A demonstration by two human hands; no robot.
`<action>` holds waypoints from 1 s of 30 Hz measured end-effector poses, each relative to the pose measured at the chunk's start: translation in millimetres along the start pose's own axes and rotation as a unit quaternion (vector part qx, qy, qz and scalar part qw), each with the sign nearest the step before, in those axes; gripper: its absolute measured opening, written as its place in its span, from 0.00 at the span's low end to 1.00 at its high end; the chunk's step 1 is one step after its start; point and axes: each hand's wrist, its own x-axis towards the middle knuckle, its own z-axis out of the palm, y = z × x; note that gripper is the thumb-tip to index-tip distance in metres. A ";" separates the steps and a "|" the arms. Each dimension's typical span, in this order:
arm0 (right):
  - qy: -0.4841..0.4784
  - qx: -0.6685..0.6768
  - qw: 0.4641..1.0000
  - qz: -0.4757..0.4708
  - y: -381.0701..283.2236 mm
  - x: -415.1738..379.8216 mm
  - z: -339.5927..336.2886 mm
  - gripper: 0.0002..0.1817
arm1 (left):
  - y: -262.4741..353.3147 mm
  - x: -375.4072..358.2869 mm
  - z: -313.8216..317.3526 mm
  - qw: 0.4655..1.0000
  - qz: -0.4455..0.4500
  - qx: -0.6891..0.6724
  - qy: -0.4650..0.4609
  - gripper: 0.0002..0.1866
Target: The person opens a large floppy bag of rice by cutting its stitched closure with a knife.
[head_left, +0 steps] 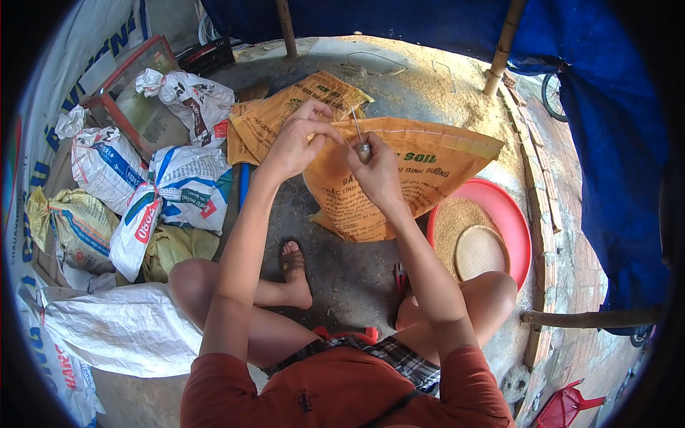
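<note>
An orange woven sack [421, 167] printed with "SOIL" stands upright in front of me, its top edge stitched shut with white thread. My right hand [374, 171] grips a metal sack needle [359, 135] by its handle, point up, at the sack's upper left corner. My left hand [296, 143] pinches the top edge of the sack beside the needle, fingers closed on the fabric and thread. I sit low on the ground with my bare foot [294, 271] tucked below the sack.
Flat orange sacks [285, 114] lie behind. Several tied white sacks [171, 189] pile up on the left. A red basin [515, 214] of rice husk with a round sieve [481, 251] sits on the right. Husk [428, 85] covers the far ground; bamboo poles and blue tarp enclose it.
</note>
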 end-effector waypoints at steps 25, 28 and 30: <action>-0.067 0.197 0.961 0.180 -6.8 5.4 -10.0 0.08 | -5.7 -4.8 40.5 0.980 0.103 0.075 0.153 0.08; 0.008 0.052 0.996 0.075 11.5 8.7 -3.6 0.11 | -8.0 -3.4 37.5 0.979 0.103 0.074 0.161 0.07; 0.042 -0.017 0.998 0.037 9.4 5.2 -5.3 0.11 | -8.3 -3.1 34.7 0.976 0.103 0.086 0.169 0.07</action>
